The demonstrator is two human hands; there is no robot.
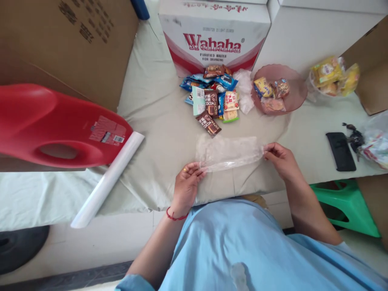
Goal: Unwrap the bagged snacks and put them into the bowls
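A clear plastic bag [228, 152] lies stretched flat on the cloth-covered table [157, 121] near its front edge. My left hand [186, 184] pinches the bag's left end, with a red string on the wrist. My right hand [280, 159] pinches the bag's right end. Both hands have fingers closed on the plastic. Just beyond the bag sits a pile of small snack packets [212, 99], several in brown cocoa wrappers and blue ones.
A pink bowl [295, 87] holds a few snacks. A white Wahaha carton [214, 34] stands behind the pile. A white roll [107, 180] and red plastic stool [57, 127] lie left. A black phone [341, 151], keys, bagged snacks [332, 76] and green stool [345, 204] are right.
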